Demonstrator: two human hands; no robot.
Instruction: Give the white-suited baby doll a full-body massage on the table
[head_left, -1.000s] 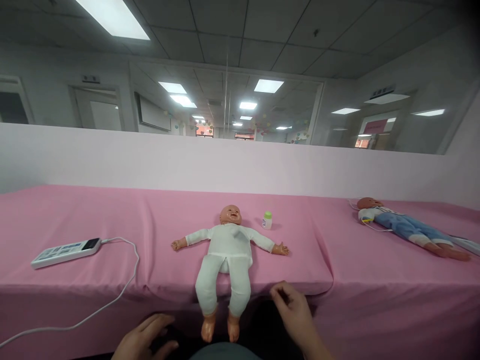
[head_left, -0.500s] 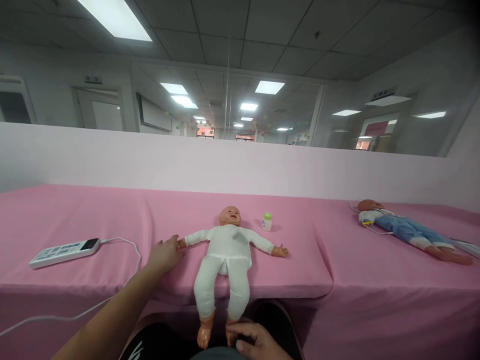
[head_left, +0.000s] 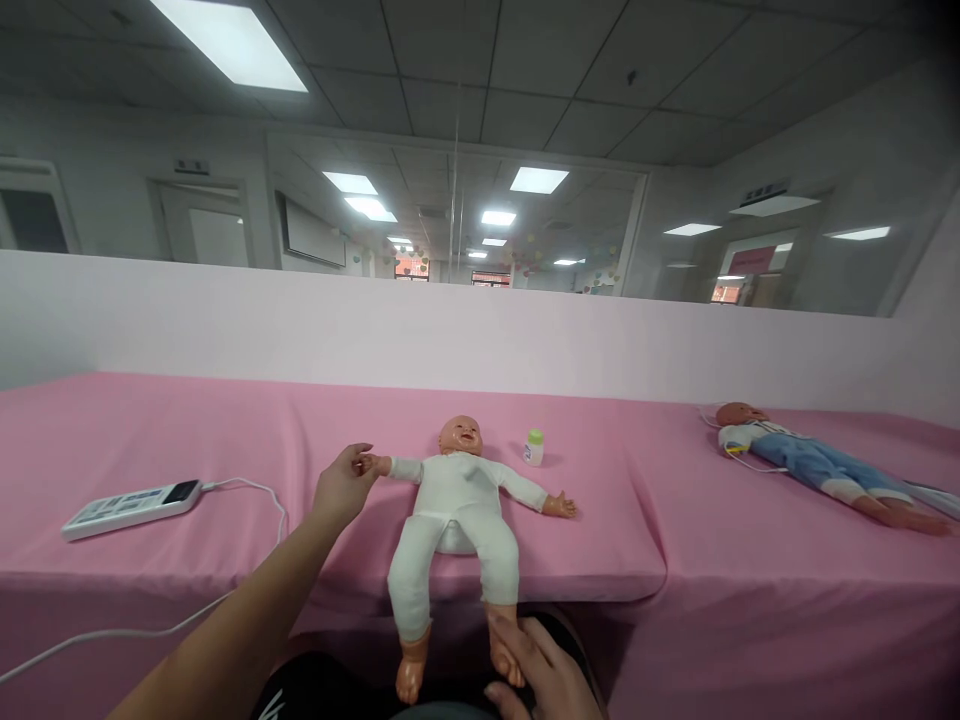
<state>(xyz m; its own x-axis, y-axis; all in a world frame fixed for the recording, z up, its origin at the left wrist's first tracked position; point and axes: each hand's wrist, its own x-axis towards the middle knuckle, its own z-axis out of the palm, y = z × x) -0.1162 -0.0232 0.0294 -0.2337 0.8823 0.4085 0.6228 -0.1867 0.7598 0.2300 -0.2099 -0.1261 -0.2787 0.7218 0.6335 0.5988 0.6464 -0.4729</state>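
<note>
A baby doll in a white suit lies on its back on the pink-covered table, legs hanging over the front edge. My left hand holds the doll's outstretched hand, lifted a little off the cloth. My right hand grips the doll's foot at the bottom of the view. The doll's other arm lies flat on the cloth, and its other foot hangs free.
A small white bottle with a green cap stands beside the doll's head. A white power strip with a trailing cable lies at the left. A second doll in blue trousers lies at the right. A pale partition wall runs behind the table.
My left hand reached up from the table edge, took the doll's hand and raised it. My right hand dropped to the doll's foot and drew that leg to the right.
</note>
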